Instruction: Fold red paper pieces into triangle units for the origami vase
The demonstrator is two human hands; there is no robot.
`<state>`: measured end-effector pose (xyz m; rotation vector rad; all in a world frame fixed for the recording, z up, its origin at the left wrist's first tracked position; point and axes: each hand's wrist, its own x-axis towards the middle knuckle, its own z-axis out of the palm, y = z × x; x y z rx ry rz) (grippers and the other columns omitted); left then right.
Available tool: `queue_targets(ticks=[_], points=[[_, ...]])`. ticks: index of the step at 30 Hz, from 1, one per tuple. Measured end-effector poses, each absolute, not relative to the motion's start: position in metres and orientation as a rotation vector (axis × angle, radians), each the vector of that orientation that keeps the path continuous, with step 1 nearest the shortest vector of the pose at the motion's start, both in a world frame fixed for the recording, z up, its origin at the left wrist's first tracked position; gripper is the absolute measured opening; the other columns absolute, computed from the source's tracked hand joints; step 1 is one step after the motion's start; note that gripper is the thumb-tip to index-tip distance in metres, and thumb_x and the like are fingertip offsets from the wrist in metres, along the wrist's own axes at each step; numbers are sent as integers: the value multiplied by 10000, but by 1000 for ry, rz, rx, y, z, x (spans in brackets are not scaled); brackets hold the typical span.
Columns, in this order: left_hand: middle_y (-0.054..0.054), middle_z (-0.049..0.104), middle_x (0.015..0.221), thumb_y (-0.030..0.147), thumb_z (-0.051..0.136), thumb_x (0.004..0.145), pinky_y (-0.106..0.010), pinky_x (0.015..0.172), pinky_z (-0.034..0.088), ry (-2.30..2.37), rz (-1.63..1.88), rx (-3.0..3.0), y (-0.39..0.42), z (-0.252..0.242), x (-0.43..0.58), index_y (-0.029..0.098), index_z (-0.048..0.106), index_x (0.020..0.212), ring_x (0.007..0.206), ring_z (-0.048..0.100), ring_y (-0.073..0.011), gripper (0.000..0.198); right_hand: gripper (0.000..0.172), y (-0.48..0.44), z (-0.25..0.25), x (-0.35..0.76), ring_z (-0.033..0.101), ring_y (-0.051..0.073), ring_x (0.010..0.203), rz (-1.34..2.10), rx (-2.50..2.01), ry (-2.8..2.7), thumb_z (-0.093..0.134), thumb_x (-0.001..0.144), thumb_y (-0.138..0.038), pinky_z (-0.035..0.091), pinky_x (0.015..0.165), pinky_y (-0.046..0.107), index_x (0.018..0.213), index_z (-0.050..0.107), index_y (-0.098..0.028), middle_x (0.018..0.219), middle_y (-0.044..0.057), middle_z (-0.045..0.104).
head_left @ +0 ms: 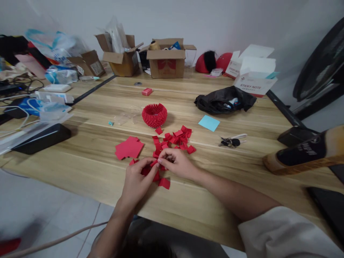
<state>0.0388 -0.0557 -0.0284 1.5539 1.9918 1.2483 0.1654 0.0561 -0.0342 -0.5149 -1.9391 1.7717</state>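
Near the table's front edge, my left hand (138, 177) pinches a small piece of red paper (154, 163) between thumb and fingers. My right hand (176, 162) meets it from the other side, its thumb and forefinger closed on the same paper. Under and around both hands lie folded red paper pieces (178, 138), with a loose one (164, 183) closest to me. Left of them is a stack of flat red paper sheets (129, 147). Behind the pile stands a round red bowl (154, 115) built from many folded paper points.
Farther back are a small red box (147, 91), a black bag (225, 100), and open cardboard boxes (167, 64). A blue sticky note (209, 123) and keys (230, 142) lie to the right, near a tilted bottle (303, 150). At left sits a black case (43, 138).
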Motion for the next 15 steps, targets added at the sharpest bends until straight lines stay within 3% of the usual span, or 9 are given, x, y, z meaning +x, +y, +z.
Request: queue_targets(ticks=[15], points=[[-21, 747, 850, 284, 608, 845, -263, 653, 515, 1993, 1240, 1547, -55, -27, 40, 194, 709, 889, 709, 680, -158, 142, 79, 57, -36, 165, 546, 89, 583, 1755, -517, -1947, 581, 822, -168, 408, 550, 200, 745, 588, -149, 675, -4, 616]])
